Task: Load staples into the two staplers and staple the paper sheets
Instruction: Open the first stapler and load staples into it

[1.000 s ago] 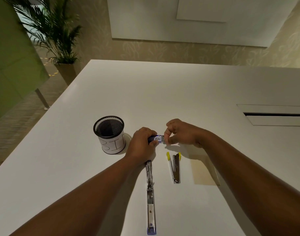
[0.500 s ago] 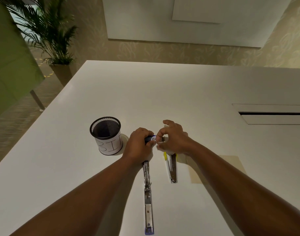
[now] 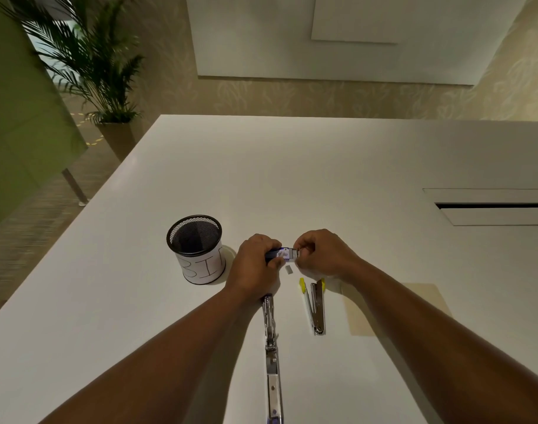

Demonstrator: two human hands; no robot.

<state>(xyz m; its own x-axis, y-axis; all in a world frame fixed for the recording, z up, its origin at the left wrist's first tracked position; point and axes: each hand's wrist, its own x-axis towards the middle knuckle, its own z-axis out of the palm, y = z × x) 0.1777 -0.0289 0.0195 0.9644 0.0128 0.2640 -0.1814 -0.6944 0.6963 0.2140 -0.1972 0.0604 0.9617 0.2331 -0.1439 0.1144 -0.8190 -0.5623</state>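
Observation:
My left hand (image 3: 257, 266) grips a small blue staple box (image 3: 280, 254) a little above the white table (image 3: 322, 166). My right hand (image 3: 321, 252) pinches at the box's open right end. A small silver strip of staples (image 3: 289, 269) lies on the table just below the box. The long blue stapler (image 3: 272, 356) lies opened out flat, running from under my left wrist toward me. To its right lies the small yellow stapler (image 3: 315, 304), opened in a V. Tan paper sheets (image 3: 396, 307) lie under my right forearm, partly hidden.
A black mesh cup (image 3: 197, 249) with a white label reading BIN stands left of my left hand. A cable slot (image 3: 491, 206) is recessed in the table at the right. A potted palm (image 3: 93, 71) stands on the floor beyond the far left corner.
My right hand has shifted slightly right at the box's end. A strip of staples now lies on the table below the box. The view has tilted a little.

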